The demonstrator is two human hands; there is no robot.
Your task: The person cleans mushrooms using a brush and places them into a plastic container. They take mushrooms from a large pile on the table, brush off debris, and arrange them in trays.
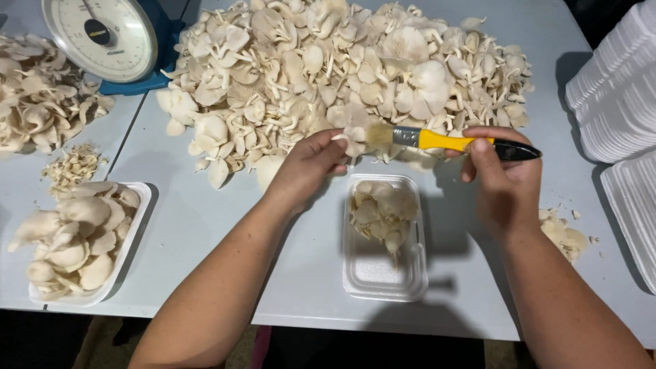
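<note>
**Operator:** Which step is being carried out?

**Technician:** Cleaning and tray filling, as far as can be judged. The right hand point(506, 181) is holding a paintbrush point(451, 141) by its yellow and black handle, fingers clamped around it, bristles pointing toward the left hand point(307, 167). The left hand is reaching into the near edge of the large mushroom pile point(342, 75), fingertips closing on a single mushroom point(352, 137) just beside the bristles. Whether that mushroom is fully pinched cannot be told; the fingers are curled together around it.

**Operator:** Where is the receiving container sitting?

**Technician:** A white foam tray point(383, 273) is lying on the grey worktop point(205, 225) directly below both hands, holding a few mushrooms at its far end; its near half is showing bare foam. A fuller tray point(133, 232) is sitting at the left, with trimmings point(72, 167) beyond it, and a dial scale point(102, 31) standing at the far left. Stacked trays point(615, 96) are lying at the right.

**Operator:** What is the next move calling for?

**Technician:** Probably light bristle contact across the cap while the left hand is steadying it, since these caps are looking thin and likely tear easily. Then a short lowering into the tray below.
</note>
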